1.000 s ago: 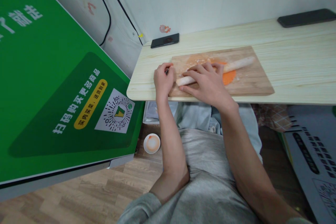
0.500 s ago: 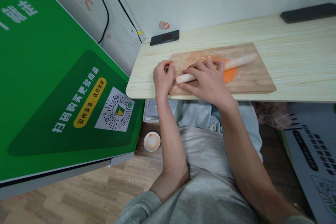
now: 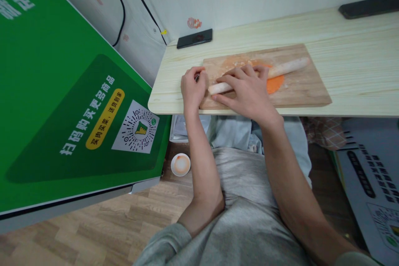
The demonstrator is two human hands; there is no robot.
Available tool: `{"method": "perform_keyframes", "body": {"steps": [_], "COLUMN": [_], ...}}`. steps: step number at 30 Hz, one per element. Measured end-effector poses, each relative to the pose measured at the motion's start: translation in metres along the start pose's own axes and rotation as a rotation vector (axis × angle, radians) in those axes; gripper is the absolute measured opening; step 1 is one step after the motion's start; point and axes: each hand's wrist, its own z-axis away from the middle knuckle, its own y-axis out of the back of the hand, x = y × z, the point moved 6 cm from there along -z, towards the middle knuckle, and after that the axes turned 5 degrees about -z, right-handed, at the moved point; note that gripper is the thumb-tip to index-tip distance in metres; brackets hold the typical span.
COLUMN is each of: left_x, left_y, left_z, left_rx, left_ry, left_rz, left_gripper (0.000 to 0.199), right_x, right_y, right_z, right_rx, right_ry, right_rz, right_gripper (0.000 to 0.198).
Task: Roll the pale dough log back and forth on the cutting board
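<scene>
A pale wooden rolling pin lies slantwise over a flat round piece of orange dough on a wooden board. My right hand rests over the left half of the pin, fingers across its far side and thumb along the near side, hiding part of the dough. At the board's left edge is my left hand, its fingers curled into a pinch. A small dark bit shows between thumb and fingers, too small to name. White flour dusts the board around the dough.
The board sits on a light wood-grain table against a wall. A black phone lies at the back left, and a long dark object at the back right. Below, left, stands a white bowl with orange residue. A green printed panel borders the left.
The whole scene sits slightly higher in the picture as the head view has tilted. Both hands and the rolling pin keep nearly the same places on the board.
</scene>
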Motion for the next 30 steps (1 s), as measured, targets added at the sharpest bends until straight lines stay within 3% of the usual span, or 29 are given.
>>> {"method": "perform_keyframes", "body": {"steps": [11,30], "left_x": [0.003,-0.0039], "left_y": [0.002,-0.0002], "left_z": [0.001,-0.0021], "left_rx": [-0.001,-0.04], "left_ry": [-0.011,-0.02], "left_rz": [0.006,0.075], "left_gripper": [0.014,0.009], "right_x": [0.0016,-0.0033], "right_y": [-0.0022,0.0022], "right_z": [0.0002,0.0001], "right_rx": [0.027,-0.004], "right_ry": [0.021,0.0], "right_rz": [-0.01,0.001], "right_gripper": [0.079,0.069]}}
